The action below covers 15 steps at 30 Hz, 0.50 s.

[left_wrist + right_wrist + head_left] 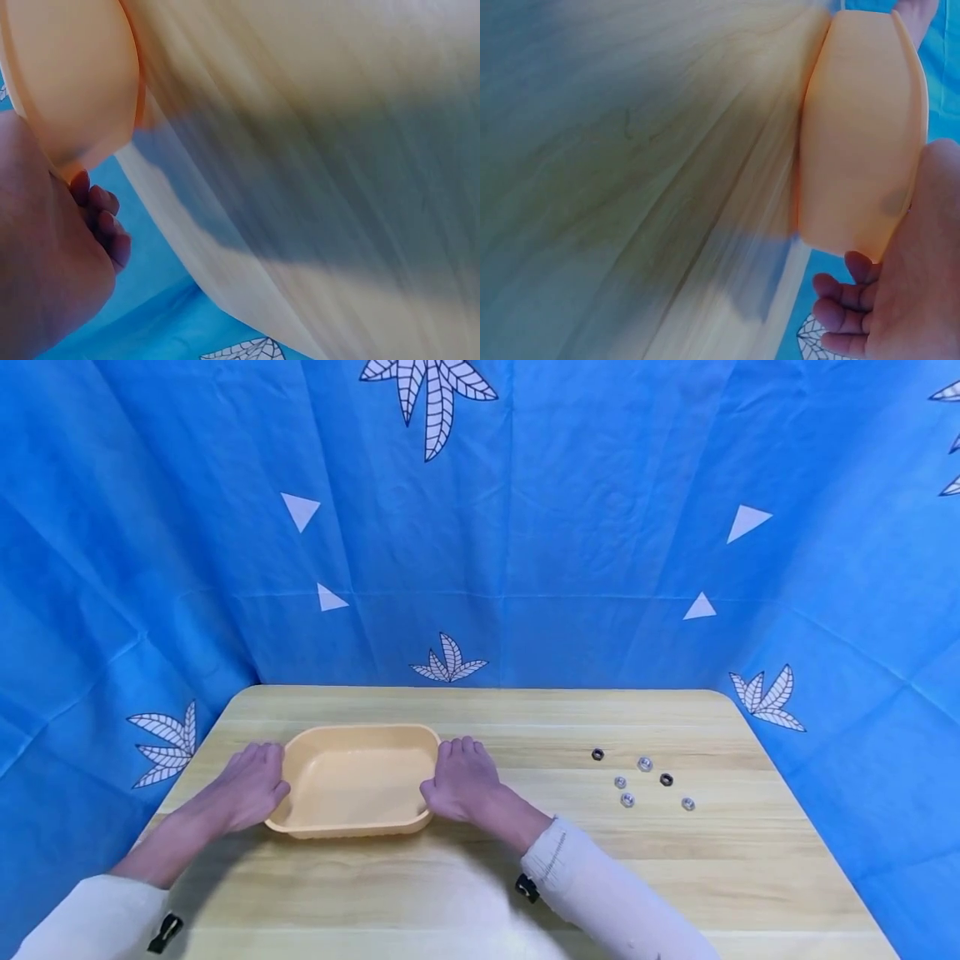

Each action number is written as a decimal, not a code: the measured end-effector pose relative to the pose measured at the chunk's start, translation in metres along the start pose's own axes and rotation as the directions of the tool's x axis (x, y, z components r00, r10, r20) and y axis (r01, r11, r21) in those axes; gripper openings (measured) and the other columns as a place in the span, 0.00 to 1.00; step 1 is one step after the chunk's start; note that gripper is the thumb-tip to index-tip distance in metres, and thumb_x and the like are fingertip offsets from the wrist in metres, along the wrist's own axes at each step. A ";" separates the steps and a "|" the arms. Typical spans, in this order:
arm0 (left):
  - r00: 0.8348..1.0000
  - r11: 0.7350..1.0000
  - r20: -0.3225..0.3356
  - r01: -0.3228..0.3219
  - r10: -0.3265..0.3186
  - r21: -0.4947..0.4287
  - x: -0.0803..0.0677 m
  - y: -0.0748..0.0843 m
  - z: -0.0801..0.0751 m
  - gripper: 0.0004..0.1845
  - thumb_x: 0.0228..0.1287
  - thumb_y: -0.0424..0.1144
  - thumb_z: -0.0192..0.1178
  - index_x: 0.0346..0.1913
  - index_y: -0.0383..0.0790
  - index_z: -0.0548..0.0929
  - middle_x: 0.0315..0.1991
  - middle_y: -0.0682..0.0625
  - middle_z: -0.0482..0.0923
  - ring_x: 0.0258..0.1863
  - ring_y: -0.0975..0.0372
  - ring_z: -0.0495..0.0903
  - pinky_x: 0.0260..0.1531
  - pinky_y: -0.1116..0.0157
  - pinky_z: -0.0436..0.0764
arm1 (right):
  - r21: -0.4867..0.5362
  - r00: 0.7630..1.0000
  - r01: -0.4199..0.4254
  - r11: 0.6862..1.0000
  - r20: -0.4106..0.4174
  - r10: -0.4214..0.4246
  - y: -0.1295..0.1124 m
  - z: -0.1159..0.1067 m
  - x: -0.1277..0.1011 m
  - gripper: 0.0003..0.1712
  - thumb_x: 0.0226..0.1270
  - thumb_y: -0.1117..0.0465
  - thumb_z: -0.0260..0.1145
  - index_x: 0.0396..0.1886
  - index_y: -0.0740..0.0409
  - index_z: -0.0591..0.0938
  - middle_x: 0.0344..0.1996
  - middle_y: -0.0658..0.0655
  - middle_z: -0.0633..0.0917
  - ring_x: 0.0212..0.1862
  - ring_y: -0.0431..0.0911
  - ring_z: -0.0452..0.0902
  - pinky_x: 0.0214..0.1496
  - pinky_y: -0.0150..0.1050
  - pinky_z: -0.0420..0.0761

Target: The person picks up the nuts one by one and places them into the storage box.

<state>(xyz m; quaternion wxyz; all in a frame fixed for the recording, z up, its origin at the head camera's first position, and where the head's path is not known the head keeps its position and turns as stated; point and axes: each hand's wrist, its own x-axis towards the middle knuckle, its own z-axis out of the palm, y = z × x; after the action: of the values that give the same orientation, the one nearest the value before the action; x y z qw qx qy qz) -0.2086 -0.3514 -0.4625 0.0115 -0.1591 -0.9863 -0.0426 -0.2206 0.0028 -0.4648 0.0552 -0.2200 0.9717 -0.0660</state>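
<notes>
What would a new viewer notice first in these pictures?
First, the pale orange tray on the left part of the wooden table, with the left hand and right hand holding its two short ends. Next, small nuts lie scattered on the right.

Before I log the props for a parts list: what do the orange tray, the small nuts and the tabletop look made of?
Tray: likely moulded plastic, smooth matt, rounded thin rim. Nuts: probably metal, some shiny silver, some dark. Tabletop: pale wood or wood-look laminate, with visible grain lines.
</notes>
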 end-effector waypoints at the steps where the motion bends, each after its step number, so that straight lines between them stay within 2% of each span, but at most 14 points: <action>1: 1.000 1.000 0.005 0.007 -0.007 -0.002 0.000 0.001 0.001 0.10 0.67 0.38 0.55 0.42 0.33 0.70 0.35 0.44 0.72 0.39 0.50 0.70 0.42 0.52 0.68 | 0.001 1.000 -0.001 1.000 0.007 0.001 0.001 0.000 -0.001 0.37 0.72 0.43 0.42 0.67 0.67 0.70 0.56 0.62 0.78 0.59 0.54 0.72 0.74 0.48 0.69; 8: 1.000 1.000 -0.004 0.003 -0.003 -0.014 0.000 0.011 0.002 0.09 0.66 0.38 0.55 0.39 0.34 0.71 0.35 0.44 0.72 0.40 0.49 0.72 0.42 0.50 0.69 | 0.021 0.999 -0.011 1.000 0.036 0.010 0.009 -0.001 -0.006 0.40 0.73 0.43 0.42 0.72 0.68 0.66 0.64 0.64 0.76 0.67 0.56 0.69 0.79 0.49 0.64; 15: 1.000 0.998 0.007 0.010 -0.009 -0.068 -0.001 0.023 0.003 0.08 0.66 0.37 0.56 0.38 0.35 0.71 0.33 0.46 0.70 0.38 0.52 0.70 0.42 0.53 0.68 | 0.040 1.000 -0.009 0.999 0.026 0.008 0.020 -0.001 -0.014 0.38 0.71 0.44 0.45 0.68 0.67 0.68 0.57 0.62 0.77 0.58 0.53 0.70 0.75 0.48 0.67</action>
<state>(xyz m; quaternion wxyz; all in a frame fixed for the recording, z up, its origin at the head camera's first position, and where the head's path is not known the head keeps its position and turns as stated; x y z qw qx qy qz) -0.2006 -0.3291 -0.4640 0.0028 -0.1549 -0.9850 -0.0757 -0.2162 0.0269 -0.4655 0.0726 -0.2155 0.9703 -0.0825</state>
